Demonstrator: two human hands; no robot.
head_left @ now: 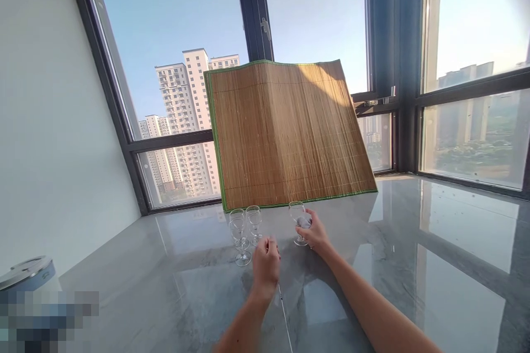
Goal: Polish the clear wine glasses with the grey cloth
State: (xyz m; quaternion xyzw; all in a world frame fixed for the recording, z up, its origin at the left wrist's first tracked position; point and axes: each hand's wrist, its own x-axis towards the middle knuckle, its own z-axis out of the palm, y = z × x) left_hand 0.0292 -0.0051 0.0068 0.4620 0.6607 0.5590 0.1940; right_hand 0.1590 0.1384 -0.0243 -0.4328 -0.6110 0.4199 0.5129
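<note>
Three small clear stemmed glasses stand on a glossy grey marble table (414, 265). My right hand (315, 231) is wrapped round the bowl of the right-hand glass (297, 222), which stands upright. My left hand (265, 265) is closed in a loose fist, pinching a thin rod or thread (284, 314) that runs back toward me. It sits just right of the two other glasses (240, 234) (254, 222), not touching them.
A bamboo mat with a green border (285, 132) leans upright against the window behind the glasses. A round metal-lidded container (25, 273) sits at the table's left edge. Large windows surround the table's far sides.
</note>
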